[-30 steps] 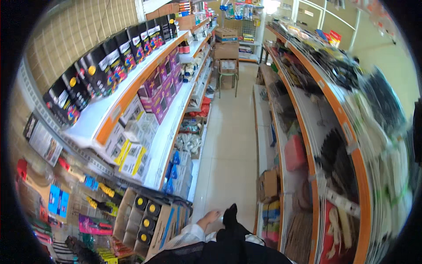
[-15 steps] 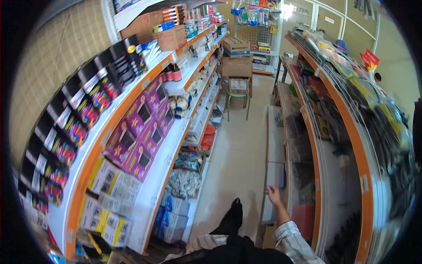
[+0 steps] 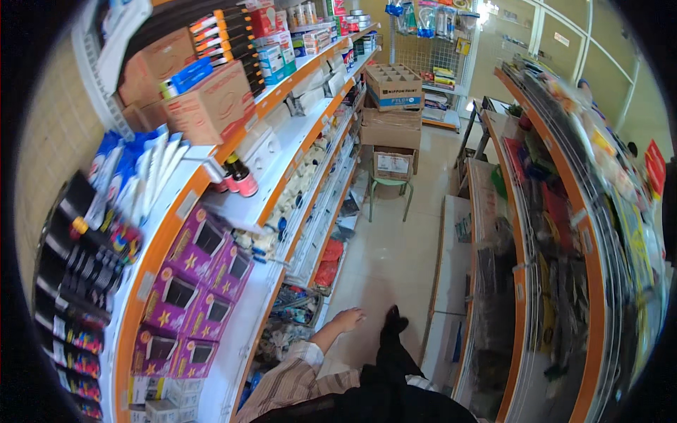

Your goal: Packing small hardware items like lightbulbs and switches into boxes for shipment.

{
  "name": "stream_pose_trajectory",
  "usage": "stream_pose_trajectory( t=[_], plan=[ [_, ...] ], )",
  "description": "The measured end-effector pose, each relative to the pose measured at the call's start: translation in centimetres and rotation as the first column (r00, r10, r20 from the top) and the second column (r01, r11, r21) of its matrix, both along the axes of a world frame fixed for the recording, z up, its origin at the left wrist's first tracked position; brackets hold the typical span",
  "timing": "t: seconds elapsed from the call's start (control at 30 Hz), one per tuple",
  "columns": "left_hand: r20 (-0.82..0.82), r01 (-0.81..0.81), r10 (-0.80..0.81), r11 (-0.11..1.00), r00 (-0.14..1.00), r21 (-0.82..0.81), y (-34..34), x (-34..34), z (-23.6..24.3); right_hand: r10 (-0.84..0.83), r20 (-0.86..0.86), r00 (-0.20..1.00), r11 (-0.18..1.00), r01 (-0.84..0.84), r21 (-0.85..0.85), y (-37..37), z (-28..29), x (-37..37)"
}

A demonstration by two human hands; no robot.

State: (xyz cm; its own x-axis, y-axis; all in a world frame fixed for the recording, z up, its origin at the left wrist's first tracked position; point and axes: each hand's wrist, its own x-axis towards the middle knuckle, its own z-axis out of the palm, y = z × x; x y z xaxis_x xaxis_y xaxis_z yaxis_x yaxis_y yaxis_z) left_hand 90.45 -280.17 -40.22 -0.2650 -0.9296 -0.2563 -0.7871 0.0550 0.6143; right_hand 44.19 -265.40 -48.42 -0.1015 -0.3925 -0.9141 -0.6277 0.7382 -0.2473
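On the left, purple boxes (image 3: 190, 275) stand in rows on an orange-edged shelf (image 3: 159, 261), with brown cartons (image 3: 211, 106) higher up. The left hand (image 3: 347, 319) hangs loose and holds nothing, its fingers half spread over the pale floor (image 3: 384, 257), near the bagged goods (image 3: 293, 310) on the bottom shelf and just left of a black shoe (image 3: 393, 326). Further right stands a green stool (image 3: 389, 189) carrying stacked cardboard boxes (image 3: 391, 106); the right hand is out of sight.

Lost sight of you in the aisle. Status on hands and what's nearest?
Left hand open, empty, beside the white-and-orange shelf unit. Right hand not in view. Stacked brown cardboard boxes on a green stool ahead in the aisle.
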Motion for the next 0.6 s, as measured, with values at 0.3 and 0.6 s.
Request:
stream_pose_trajectory(
  t=[0.3, 0.6],
  plan=[
    [-0.503, -0.25, 0.173, 0.964, 0.847, -0.09, -19.4, -1.3, 10.3, 0.522, -0.045, 0.852, 0.724, -0.47, -0.506, -41.2, 4.1, 11.3],
    [-0.673, -0.83, 0.489, 0.369, 0.555, -0.418, -36.3, 14.6, 24.2, 0.789, 0.33, 0.519, 0.381, 0.009, -0.924, -75.0, 28.5, 43.9]
  ],
)
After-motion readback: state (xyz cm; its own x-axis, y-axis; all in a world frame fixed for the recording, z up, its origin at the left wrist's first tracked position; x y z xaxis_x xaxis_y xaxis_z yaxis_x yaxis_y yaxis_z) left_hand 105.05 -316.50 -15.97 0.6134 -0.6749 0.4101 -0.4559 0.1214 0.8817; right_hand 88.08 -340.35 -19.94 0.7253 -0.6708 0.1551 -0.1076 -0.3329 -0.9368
